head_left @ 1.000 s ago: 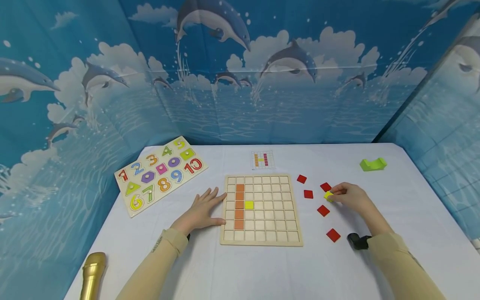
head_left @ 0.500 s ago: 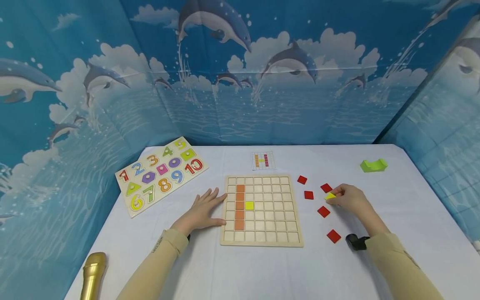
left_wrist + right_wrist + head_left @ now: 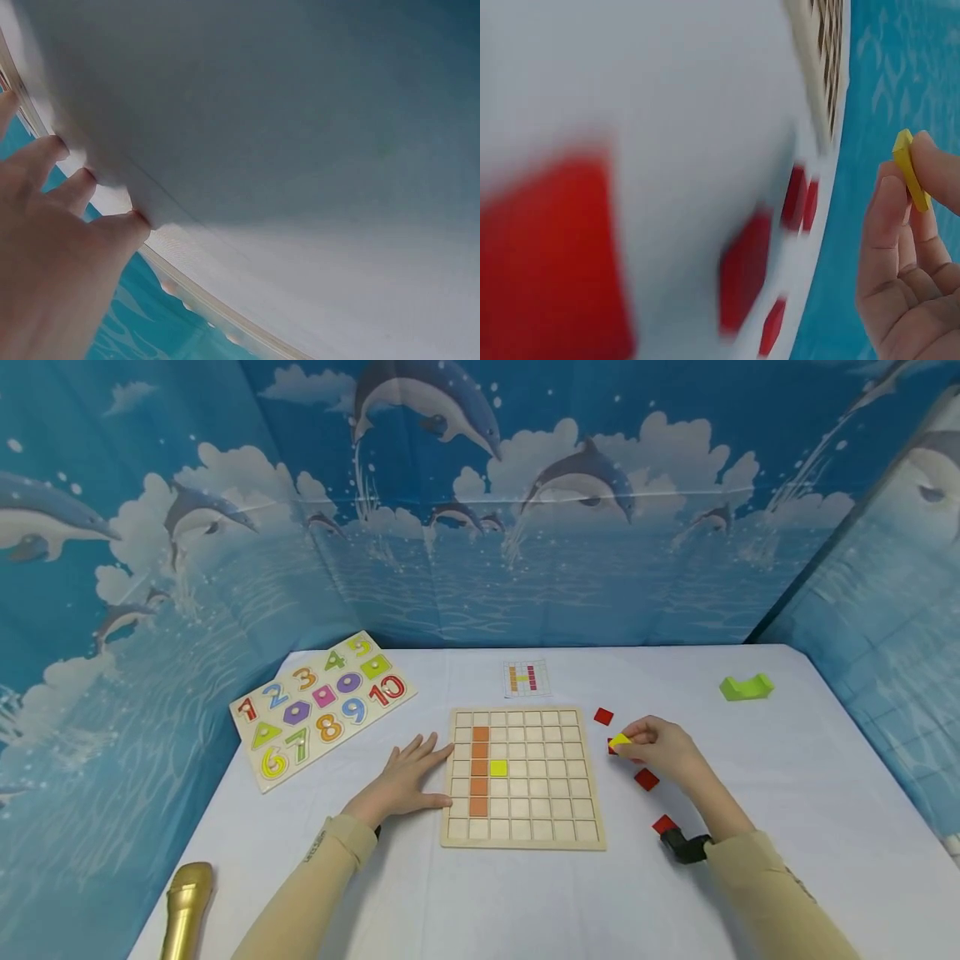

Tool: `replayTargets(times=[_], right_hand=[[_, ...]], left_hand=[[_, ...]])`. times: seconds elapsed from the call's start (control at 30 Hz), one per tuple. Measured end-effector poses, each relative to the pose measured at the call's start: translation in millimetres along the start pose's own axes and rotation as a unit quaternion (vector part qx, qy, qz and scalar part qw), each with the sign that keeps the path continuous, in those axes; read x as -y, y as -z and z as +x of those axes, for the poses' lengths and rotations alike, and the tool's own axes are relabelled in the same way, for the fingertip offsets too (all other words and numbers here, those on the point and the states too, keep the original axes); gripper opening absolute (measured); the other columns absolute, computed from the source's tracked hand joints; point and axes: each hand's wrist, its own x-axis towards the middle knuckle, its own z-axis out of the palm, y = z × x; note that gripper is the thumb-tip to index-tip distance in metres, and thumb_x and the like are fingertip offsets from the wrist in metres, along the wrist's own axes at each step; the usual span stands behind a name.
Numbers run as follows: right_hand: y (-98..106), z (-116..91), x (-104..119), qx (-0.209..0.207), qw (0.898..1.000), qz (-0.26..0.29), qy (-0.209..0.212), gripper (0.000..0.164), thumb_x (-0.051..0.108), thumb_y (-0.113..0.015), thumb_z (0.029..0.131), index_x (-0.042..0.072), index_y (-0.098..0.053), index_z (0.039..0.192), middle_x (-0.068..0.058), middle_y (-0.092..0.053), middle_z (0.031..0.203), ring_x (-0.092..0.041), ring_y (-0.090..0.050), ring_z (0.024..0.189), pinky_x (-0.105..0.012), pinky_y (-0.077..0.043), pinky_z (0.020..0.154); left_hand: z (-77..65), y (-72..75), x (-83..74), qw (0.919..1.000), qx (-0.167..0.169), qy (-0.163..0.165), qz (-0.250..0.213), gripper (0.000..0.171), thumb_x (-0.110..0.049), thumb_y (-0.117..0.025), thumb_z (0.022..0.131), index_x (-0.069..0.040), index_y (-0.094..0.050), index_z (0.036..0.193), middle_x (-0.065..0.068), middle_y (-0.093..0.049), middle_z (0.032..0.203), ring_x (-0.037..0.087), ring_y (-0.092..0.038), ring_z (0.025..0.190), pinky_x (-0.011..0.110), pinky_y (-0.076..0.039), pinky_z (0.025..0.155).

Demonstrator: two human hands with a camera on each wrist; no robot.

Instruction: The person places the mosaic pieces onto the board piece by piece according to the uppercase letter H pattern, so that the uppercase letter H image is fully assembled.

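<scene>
My right hand pinches a small yellow square tile between thumb and fingers, over the red tiles to the right of the wooden grid board. In the right wrist view the yellow tile is held up edge-on, off the table. My left hand lies with fingers spread, its fingertips and thumb at the board's left edge. On the board stands a column of orange tiles, with one yellow tile beside it. Several red tiles lie right of the board, some partly hidden by my hand and wrist.
A pattern card lies behind the board. A number and shape puzzle is at the back left, and a gold microphone at the front left. A green curved block sits at the back right. A dolphin curtain hangs behind the table.
The right hand has lifted the yellow tile from among the red ones and moved it left, closer to the board. My left hand stays in place.
</scene>
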Motion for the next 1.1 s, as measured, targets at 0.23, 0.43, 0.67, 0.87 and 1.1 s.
replayTargets(times=[0.23, 0.43, 0.67, 0.87, 1.1], right_hand=[[-46.9, -3.0, 39.8, 0.030, 0.998, 0.020, 0.050, 0.034, 0.022, -0.077, 0.085, 0.004, -0.062, 0.110, -0.007, -0.064, 0.093, -0.017, -0.062, 0.077, -0.024, -0.051, 0.068], [-81.3, -1.9, 62.2, 0.050, 0.994, 0.032, 0.094, 0.026, 0.018, -0.077, 0.084, 0.007, -0.065, 0.105, -0.006, -0.065, 0.091, -0.016, -0.061, 0.078, -0.023, -0.052, 0.068], [-101.9, 1.6, 74.9, 0.064, 0.992, 0.011, 0.109, 0.014, 0.013, -0.073, 0.086, 0.008, -0.069, 0.099, -0.004, -0.064, 0.086, -0.014, -0.060, 0.073, -0.023, -0.052, 0.067], [-107.4, 5.3, 78.8, 0.067, 0.990, -0.047, 0.117, 0.006, 0.010, -0.073, 0.085, 0.007, -0.069, 0.089, -0.003, -0.060, 0.078, -0.014, -0.054, 0.069, -0.022, -0.044, 0.061], [-112.6, 5.9, 82.8, 0.057, 0.990, -0.069, 0.106, 0.006, 0.009, -0.074, 0.086, 0.007, -0.067, 0.084, -0.003, -0.060, 0.074, -0.015, -0.051, 0.065, -0.022, -0.040, 0.057]], left_hand=[[-1.8, 1.2, -2.2, 1.0000, -0.002, -0.006, -0.006, 0.088, -0.047, -0.077, 0.081, -0.025, -0.034, 0.155, 0.012, -0.018, 0.165, 0.036, -0.008, 0.153, 0.063, -0.004, 0.122], [-1.6, 0.9, -2.3, 0.9999, -0.003, -0.006, -0.008, 0.088, -0.046, -0.077, 0.081, -0.024, -0.035, 0.154, 0.012, -0.018, 0.165, 0.036, -0.008, 0.154, 0.063, -0.004, 0.122], [-1.3, 0.3, -1.4, 1.0000, -0.002, -0.007, -0.004, 0.088, -0.047, -0.077, 0.081, -0.024, -0.034, 0.155, 0.012, -0.017, 0.165, 0.036, -0.007, 0.154, 0.063, -0.004, 0.122], [-2.5, 0.8, -2.3, 0.9999, -0.005, -0.008, -0.007, 0.088, -0.046, -0.078, 0.081, -0.022, -0.035, 0.154, 0.014, -0.019, 0.164, 0.038, -0.009, 0.153, 0.064, -0.005, 0.121], [-2.2, 0.3, -2.8, 0.9999, -0.003, -0.006, -0.008, 0.088, -0.046, -0.078, 0.081, -0.024, -0.035, 0.154, 0.012, -0.018, 0.165, 0.036, -0.007, 0.154, 0.062, -0.004, 0.122]])
